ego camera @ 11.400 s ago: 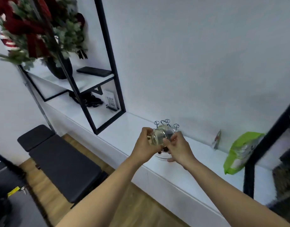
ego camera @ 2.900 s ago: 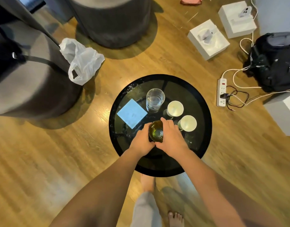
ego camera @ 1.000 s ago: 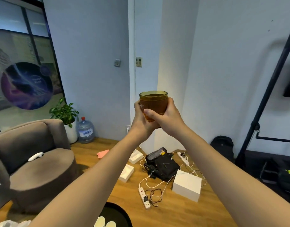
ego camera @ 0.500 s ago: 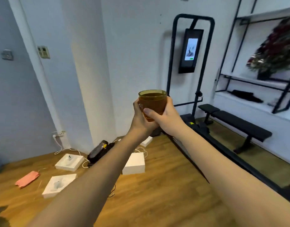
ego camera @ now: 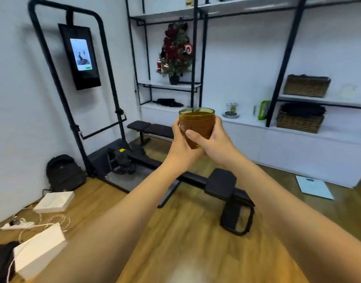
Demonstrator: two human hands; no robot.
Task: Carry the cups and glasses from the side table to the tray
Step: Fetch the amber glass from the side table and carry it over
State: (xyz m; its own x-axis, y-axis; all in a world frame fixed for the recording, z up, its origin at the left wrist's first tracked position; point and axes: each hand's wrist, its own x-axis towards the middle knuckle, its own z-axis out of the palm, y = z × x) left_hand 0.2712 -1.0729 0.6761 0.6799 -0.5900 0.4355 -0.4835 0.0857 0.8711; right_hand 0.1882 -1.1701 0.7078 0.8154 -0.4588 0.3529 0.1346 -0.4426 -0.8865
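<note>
Both hands held the amber glass (ego camera: 196, 127) upright at chest height in mid-frame, over the wooden floor. The left hand (ego camera: 180, 147) wrapped its 9 o'clock side; the right hand (ego camera: 213, 140) wrapped the 3 o'clock side, thumb across the front. At 2 o'clock from the glass, well apart, a tray (ego camera: 230, 115) sat on the white counter (ego camera: 298, 131), a clear glass (ego camera: 232, 108) on it

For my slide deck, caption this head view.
Both hands carry an amber glass toward the tray on the white counter.
</note>
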